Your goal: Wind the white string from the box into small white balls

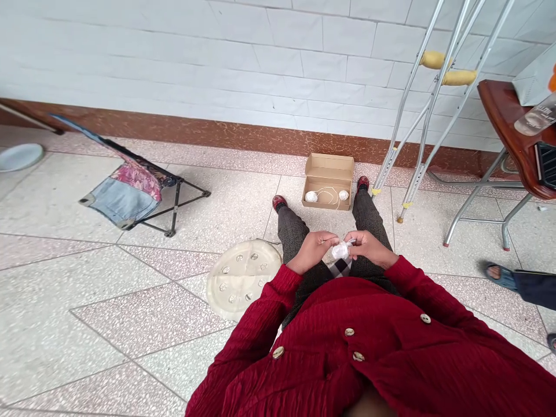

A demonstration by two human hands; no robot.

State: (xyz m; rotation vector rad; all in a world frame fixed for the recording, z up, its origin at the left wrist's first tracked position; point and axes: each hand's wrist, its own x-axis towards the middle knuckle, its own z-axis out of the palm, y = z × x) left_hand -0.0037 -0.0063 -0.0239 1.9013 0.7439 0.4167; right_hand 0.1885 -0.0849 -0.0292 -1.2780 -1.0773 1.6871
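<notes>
Over the lap, my right hand has its fingers closed on a small white bundle, which looks like yarn work; its exact form is too small to make out. From the other side my left hand pinches at the bundle's upper left edge, thumb and fingertips together. On the floor between the feet lies an open cardboard box, its lid tipped back toward the wall. Inside it are a white yarn ball on the left and a smaller yarn ball on the right, with loose strands between them.
A round beige cover lies on the floor at left, near a folding fabric chair. Crutches lean against the tiled wall. A brown stool at right bears a bottle. Another person's foot shows at the right edge.
</notes>
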